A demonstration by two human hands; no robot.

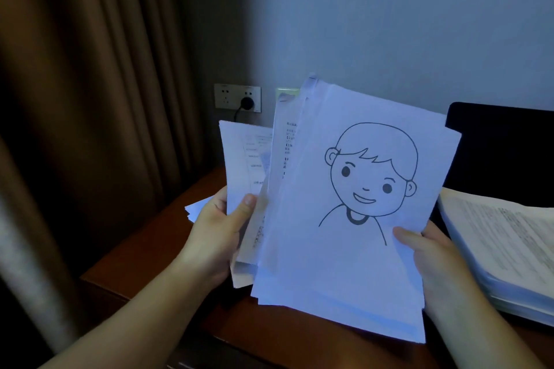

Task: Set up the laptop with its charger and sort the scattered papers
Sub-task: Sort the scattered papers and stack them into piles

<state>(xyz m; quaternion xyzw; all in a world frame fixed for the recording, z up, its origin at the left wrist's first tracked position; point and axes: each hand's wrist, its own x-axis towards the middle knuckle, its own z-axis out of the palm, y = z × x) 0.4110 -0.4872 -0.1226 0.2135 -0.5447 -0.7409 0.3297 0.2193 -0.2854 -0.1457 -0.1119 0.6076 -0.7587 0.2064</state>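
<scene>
I hold a sheaf of white papers (335, 263) upright above the desk with both hands. The front sheet carries a line drawing of a smiling child's head. My right hand (434, 260) grips the right edge of that sheet, thumb on its face. My left hand (218, 228) holds a second bunch of printed pages (245, 165) fanned out behind and to the left. The open laptop (503, 153) shows only as a dark screen at the right, partly hidden by the papers. A black charger plug (247, 103) sits in the wall socket.
A wooden desk (144, 255) lies below my hands. A thick stack of printed pages (503, 243) rests on its right side. A few loose sheets (196, 211) lie behind my left hand. Brown curtains (90, 99) hang at the left, and a plain wall stands behind.
</scene>
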